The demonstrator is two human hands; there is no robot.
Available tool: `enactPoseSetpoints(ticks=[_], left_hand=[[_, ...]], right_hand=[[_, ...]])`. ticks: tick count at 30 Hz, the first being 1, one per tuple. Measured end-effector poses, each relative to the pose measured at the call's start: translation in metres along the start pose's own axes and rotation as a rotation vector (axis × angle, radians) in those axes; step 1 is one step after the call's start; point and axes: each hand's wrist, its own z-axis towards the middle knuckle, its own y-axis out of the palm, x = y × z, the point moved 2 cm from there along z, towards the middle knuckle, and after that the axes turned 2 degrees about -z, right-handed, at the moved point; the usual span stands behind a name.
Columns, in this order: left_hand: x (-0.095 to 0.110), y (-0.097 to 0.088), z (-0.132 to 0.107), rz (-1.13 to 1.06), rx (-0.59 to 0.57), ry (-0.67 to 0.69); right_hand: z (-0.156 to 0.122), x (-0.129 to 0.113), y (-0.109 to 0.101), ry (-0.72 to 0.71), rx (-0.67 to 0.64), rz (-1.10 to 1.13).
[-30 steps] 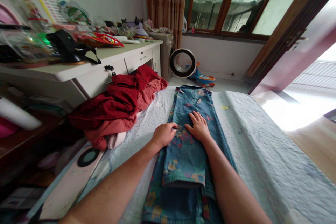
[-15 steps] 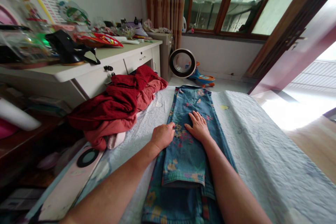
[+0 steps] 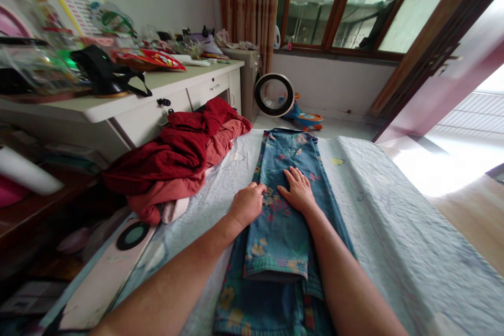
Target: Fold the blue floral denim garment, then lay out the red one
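Note:
A pair of blue floral jeans (image 3: 275, 252) lies lengthwise on the bed, one leg folded over the other, with the waist end away from me and the hems near me. My left hand (image 3: 247, 203) is closed at the left edge of the upper leg, its fingers curled on the denim. Flat on top of the jeans rests my right hand (image 3: 299, 189), fingers outstretched and a little spread, the palm pressing on the cloth.
Dark red and coral clothes (image 3: 173, 157) are heaped at the bed's left side, beside a white desk (image 3: 157, 100) crowded with things. A pale patterned sheet (image 3: 394, 231) covers the bed. Beyond its far end are a round black-rimmed appliance door (image 3: 274, 95) and a blue-orange ride-on toy (image 3: 305, 116).
My left hand has shifted very slightly right and up along the jeans' edge. My right hand and the jeans look nearly the same.

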Motion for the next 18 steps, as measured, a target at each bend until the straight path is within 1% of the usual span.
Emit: enactPoseSetpoints(ticks=[4, 6, 13, 18], left_hand=[[-0.0005, -0.0031, 0.0000, 0.087, -0.070, -0.064], [-0.0010, -0.0047, 0.0000, 0.126, -0.083, -0.076], [-0.0013, -0.0074, -0.0022, 0.195, -0.093, -0.053], [0.0041, -0.0083, -0.0062, 0.217, -0.074, -0.040]], right_hand=[[-0.0002, -0.0003, -0.0003, 0.000, -0.001, 0.003], [-0.0001, -0.0002, -0.0002, -0.003, 0.001, 0.000], [0.0004, 0.0008, 0.0007, -0.006, 0.009, -0.002], [0.0001, 0.0006, 0.0009, -0.009, 0.014, -0.007]])
